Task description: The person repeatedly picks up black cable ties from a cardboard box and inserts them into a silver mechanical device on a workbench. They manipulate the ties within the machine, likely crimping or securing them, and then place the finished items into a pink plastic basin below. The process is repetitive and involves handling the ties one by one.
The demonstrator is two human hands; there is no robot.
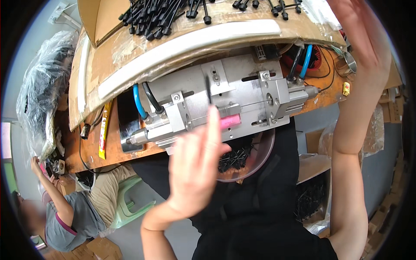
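My left hand (195, 167), smeared by motion, is over the front of a grey metal fixture (221, 97), its index finger stretched forward and thumb apart. A thin black rod (208, 89), also blurred, meets that fingertip; whether the fingers grip it I cannot tell. Beside the finger is a pink block (230, 121) on the fixture, under a small metal bar (229, 109) in line with thin rods between two end blocks. My right hand (359, 32) is raised at the upper right, next to clear plastic on the cardboard; its fingers are blurred and partly cut off.
Black round-headed pins (158, 17) lie heaped on a cardboard sheet (117, 65) behind the fixture. A bowl of black parts (236, 160) is at my lap. Blue air hoses (139, 102), a phone (131, 125) and a yellow packet (104, 130) are nearby. Another person (78, 208) sits at left.
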